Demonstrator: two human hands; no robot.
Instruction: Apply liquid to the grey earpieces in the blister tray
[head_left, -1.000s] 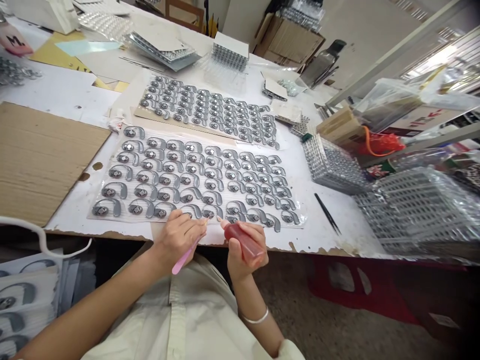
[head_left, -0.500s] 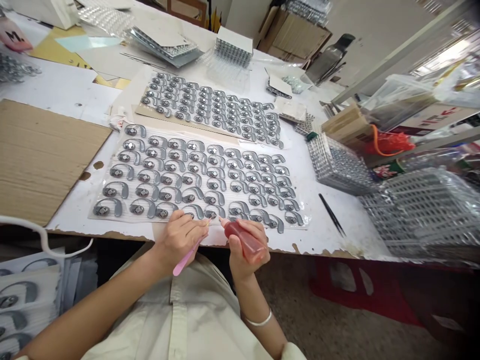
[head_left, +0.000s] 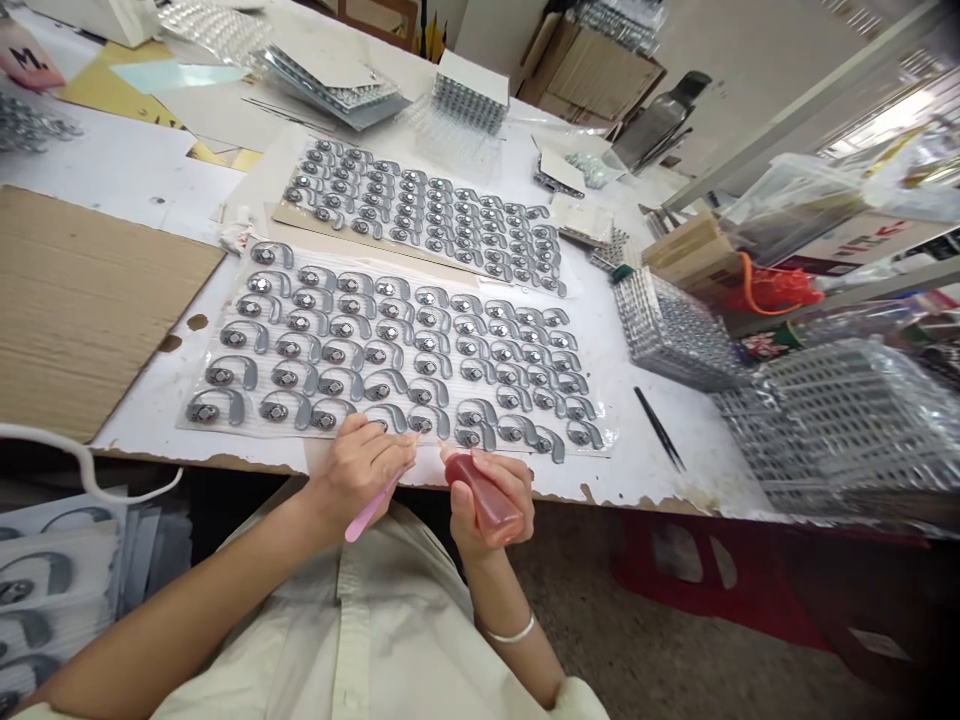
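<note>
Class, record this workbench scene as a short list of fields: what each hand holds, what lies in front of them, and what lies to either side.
Left hand: grips a pink-handled tool; tip contact unclear
Right hand: grips a red bottle, nozzle towards the near sheet
Near sheet: ribbed, bearing rows of grey hook-shaped pieces
Beyond it: a second batch of similar pieces
Left side: brown cardboard
Right side: thin black tool on the white tabletop

I see black tweezers [head_left: 659, 429] lying on the table [head_left: 600, 482]. Brown cardboard [head_left: 90, 310] covers its left side.
</note>
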